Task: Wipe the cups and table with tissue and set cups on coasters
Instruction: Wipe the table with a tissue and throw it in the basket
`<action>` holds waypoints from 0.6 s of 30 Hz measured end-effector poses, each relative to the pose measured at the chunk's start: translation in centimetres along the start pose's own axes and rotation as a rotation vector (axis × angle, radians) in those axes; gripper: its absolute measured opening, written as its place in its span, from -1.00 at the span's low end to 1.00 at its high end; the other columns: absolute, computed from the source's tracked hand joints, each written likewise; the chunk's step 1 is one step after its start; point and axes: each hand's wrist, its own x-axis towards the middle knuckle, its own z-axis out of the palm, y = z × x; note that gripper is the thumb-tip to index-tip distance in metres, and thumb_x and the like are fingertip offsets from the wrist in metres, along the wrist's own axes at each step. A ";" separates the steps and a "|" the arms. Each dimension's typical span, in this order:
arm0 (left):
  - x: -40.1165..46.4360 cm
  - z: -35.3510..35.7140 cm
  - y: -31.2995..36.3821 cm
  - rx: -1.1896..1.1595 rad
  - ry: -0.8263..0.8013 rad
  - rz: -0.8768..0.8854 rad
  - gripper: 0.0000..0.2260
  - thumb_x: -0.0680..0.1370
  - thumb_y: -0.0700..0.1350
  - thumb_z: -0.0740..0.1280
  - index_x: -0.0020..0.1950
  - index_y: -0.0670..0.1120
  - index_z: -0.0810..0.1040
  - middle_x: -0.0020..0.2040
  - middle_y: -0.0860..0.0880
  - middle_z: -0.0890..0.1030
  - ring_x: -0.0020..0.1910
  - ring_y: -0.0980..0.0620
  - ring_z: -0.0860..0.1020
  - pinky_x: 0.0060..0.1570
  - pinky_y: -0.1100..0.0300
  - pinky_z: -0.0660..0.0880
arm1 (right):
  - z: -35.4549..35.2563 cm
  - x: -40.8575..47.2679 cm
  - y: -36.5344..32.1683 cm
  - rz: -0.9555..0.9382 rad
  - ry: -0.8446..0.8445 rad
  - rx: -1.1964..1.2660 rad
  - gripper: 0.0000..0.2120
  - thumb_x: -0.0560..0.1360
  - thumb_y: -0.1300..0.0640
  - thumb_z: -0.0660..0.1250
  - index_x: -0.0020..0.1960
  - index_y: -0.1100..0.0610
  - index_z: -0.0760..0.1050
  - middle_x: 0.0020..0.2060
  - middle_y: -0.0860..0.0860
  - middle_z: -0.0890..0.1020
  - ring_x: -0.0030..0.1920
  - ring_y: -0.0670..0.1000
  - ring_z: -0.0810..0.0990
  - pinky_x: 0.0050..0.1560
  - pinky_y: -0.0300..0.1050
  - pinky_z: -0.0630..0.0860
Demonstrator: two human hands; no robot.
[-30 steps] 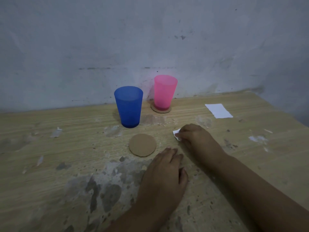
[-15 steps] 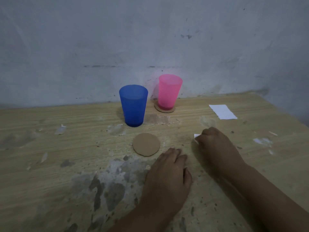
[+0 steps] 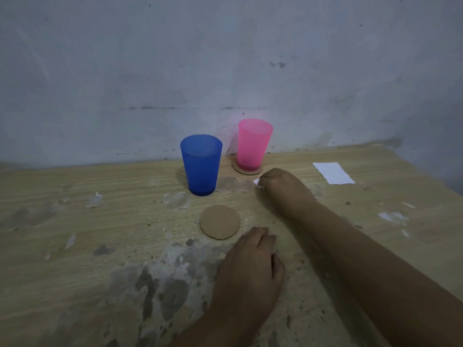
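The table [image 3: 75,221] is pale wood grain, badly worn: grey patches where the veneer has peeled, thickest on my side of the blue cup [image 3: 201,166], with white flecks scattered about. A scuffed grey wall [image 3: 225,58] backs it.

The blue cup stands upright on bare wood. Right of it and nearer the wall, the pink cup [image 3: 253,144] sits on a coaster [image 3: 246,169]. A spare coaster [image 3: 219,222] lies flat on my side of the blue cup. A white sheet [image 3: 333,173] lies far right of it.

My right hand [image 3: 280,186], fingers clenched on a tissue [image 3: 258,182], presses the table right of the blue cup, just beside the pink cup's coaster. My left hand [image 3: 250,269] rests palm-down near the spare coaster, fingers together, holding nothing.
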 end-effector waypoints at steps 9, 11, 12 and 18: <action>-0.2 0.1 0.0 0.029 0.022 0.008 -0.60 0.57 -0.01 0.08 0.40 0.00 0.38 0.44 0.09 0.34 0.43 0.17 0.23 0.39 0.27 0.17 | -1.2 -5.3 0.7 0.042 -0.001 0.115 -0.87 0.48 0.25 0.29 -0.05 0.23 0.61 -0.15 0.14 0.63 -0.03 0.14 0.54 -0.07 -0.10 0.41; -0.2 0.1 0.1 0.035 0.028 0.009 -0.60 0.57 -0.02 0.09 0.39 -0.01 0.39 0.43 0.07 0.35 0.41 0.15 0.26 0.38 0.28 0.18 | -1.9 -7.6 -0.3 -0.005 0.020 0.201 -0.92 0.43 0.27 0.37 -0.11 0.19 0.63 -0.25 0.07 0.63 -0.14 0.06 0.55 -0.18 -0.30 0.28; -0.2 0.0 0.1 0.037 0.029 0.008 -0.60 0.56 -0.02 0.09 0.39 -0.02 0.39 0.42 0.07 0.36 0.41 0.14 0.27 0.37 0.27 0.18 | -2.2 -8.6 -0.6 -0.017 0.012 0.241 -0.93 0.42 0.26 0.38 -0.12 0.16 0.63 -0.29 0.03 0.62 -0.18 0.00 0.52 -0.21 -0.35 0.21; -0.2 0.1 0.1 0.052 0.019 0.002 -0.59 0.57 -0.01 0.09 0.41 0.00 0.37 0.43 0.08 0.33 0.44 0.14 0.22 0.42 0.25 0.13 | -2.2 -9.0 0.9 0.115 -0.004 0.195 -0.95 0.40 0.31 0.40 -0.17 0.20 0.63 -0.28 0.09 0.64 -0.19 0.14 0.59 -0.19 -0.23 0.32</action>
